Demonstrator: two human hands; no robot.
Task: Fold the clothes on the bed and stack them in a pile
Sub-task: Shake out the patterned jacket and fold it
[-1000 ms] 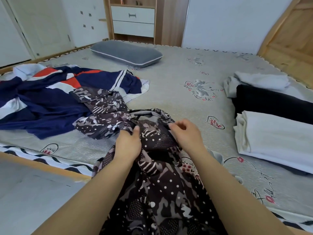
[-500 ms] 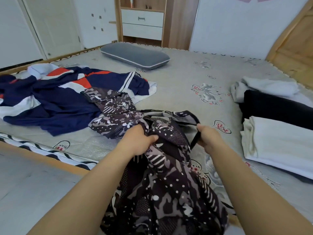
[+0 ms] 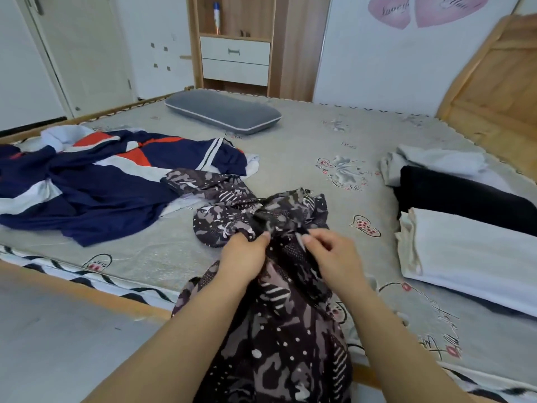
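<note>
Far left on the bed (image 3: 305, 146): a navy jacket (image 3: 87, 184) with white and orange panels, lying unfolded and rumpled. Its right edge touches the patterned garment (image 3: 270, 301) I'm working on.

That garment is dark with grey and white print. Its far part is bunched on the mattress, and the near part hangs over the bed edge towards me.

My left hand (image 3: 244, 257) grips a gathered bunch of the fabric, fingers curled into it, thumb on top. My right hand (image 3: 334, 254) is just beside it, thumb and fingertips pinching a fold of the same fabric; the other fingers are curled under, so I can't tell how much they hold.

Behind, at the far side of the bed: a grey pillow (image 3: 223, 112).

Right side: the folded pile: a white piece (image 3: 470, 257) nearest, a black piece (image 3: 459, 196) behind it and touching it, and a light grey piece (image 3: 436, 164) furthest back. The pile is well apart from my hands.
</note>
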